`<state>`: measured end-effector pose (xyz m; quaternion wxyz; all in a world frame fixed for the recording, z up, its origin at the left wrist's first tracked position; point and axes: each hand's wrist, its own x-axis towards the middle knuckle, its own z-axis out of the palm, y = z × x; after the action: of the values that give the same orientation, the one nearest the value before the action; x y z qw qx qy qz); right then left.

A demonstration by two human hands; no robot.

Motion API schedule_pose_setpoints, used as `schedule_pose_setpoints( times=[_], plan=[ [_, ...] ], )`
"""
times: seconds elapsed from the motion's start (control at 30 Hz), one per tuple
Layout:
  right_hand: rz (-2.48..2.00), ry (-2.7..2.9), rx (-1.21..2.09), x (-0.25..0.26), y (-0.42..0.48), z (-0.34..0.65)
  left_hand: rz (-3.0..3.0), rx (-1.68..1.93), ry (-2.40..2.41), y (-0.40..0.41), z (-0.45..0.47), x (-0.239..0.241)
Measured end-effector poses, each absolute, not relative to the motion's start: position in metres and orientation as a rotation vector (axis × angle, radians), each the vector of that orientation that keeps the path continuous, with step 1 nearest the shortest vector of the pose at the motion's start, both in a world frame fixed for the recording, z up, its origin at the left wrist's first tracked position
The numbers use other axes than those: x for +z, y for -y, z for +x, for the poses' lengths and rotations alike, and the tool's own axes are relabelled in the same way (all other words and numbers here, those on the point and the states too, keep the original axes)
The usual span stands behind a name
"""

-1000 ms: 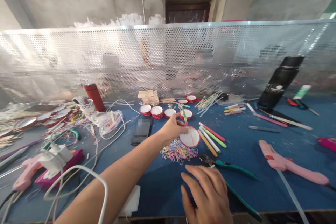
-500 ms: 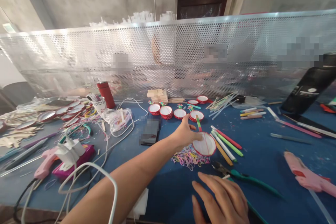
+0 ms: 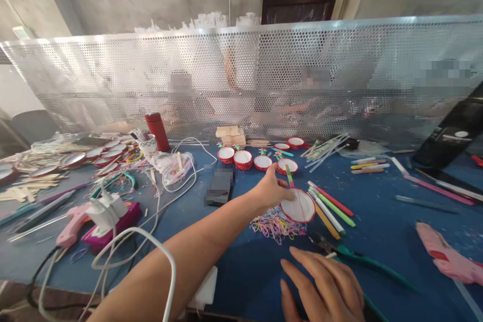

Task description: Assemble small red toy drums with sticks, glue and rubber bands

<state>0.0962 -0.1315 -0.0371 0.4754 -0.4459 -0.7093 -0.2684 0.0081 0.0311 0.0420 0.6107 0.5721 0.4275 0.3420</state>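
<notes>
My left hand reaches over the table and holds a small toy banjo near where its neck joins the body. The toy has a round white face, a red rim, a thin string across it and a green-and-red stick neck. Beneath and left of it lies a pile of coloured rubber bands. In the foreground my right hand hovers with fingers apart and nothing in them. Teal-handled pliers lie close to its fingertips. Several similar red-rimmed toys stand in a row behind my left hand.
Felt pens lie right of the toy. A pink glue gun is at far right, near a black bottle. White cables cross the left side by a purple power strip. A perforated metal panel bounds the back.
The view has shifted slightly, so things appear a little further right. My left hand stays on the toy banjo, and my right hand remains spread near the pliers.
</notes>
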Motion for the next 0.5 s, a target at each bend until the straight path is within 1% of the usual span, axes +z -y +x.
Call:
schedule_pose_setpoints(
  times=[0.1,0.5],
  plan=[
    [-1.116,1.723,-0.612,-0.0368,0.1332,0.0942,1.347,0.772,-0.994,-0.0300,0.0076,0.0422],
    [-1.079,1.784,-0.708,-0.0286,0.1321,0.0957,1.360,0.749,-0.979,-0.0304,0.0083,0.0407]
  ],
)
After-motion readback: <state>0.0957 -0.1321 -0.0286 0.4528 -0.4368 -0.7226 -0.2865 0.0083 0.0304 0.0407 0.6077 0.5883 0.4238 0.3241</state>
